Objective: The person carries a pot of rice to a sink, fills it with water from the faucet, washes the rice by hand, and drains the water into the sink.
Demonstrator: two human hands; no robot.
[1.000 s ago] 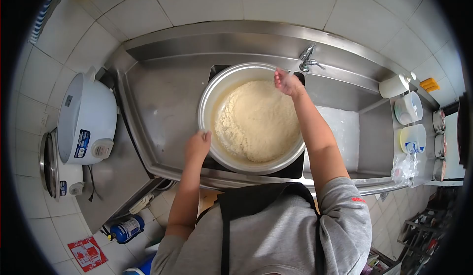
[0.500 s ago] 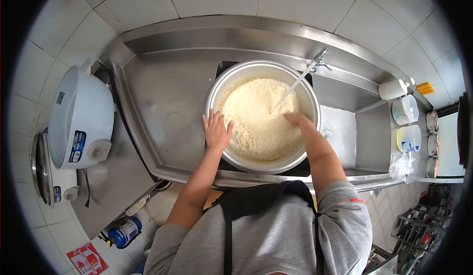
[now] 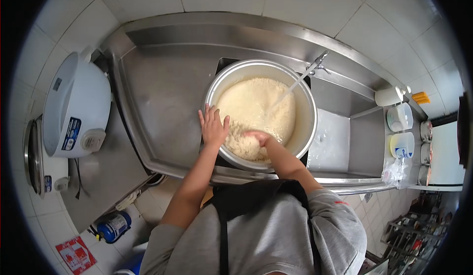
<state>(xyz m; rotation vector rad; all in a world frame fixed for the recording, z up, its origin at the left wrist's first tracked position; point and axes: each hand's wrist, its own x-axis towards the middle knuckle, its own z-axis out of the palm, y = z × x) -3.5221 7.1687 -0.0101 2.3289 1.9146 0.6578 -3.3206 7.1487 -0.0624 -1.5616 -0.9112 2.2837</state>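
A wide metal pot (image 3: 309, 102) holds pale rice (image 3: 251, 95) in cloudy water. My left hand (image 3: 213, 127) rests on the pot's left rim with its fingers spread. Inside the pot, near the front, my right hand (image 3: 258, 137) is sunk partly in the rice, its fingers curled into the wet grains. The fingertips are hidden. From the tap (image 3: 320, 60) at the back right, a stream of water falls into the pot, on the right side of the rice.
The pot sits over a steel sink counter (image 3: 162, 102), with a sink basin (image 3: 332, 137) to its right. At the left stands a large white rice cooker (image 3: 81, 110). Plastic tubs (image 3: 399, 117) and a white jug (image 3: 389, 96) line the right edge.
My right hand has moved left and toward me through the rice, from the pot's right side to its front. The rice there is heaped up. My left hand stays on the rim.
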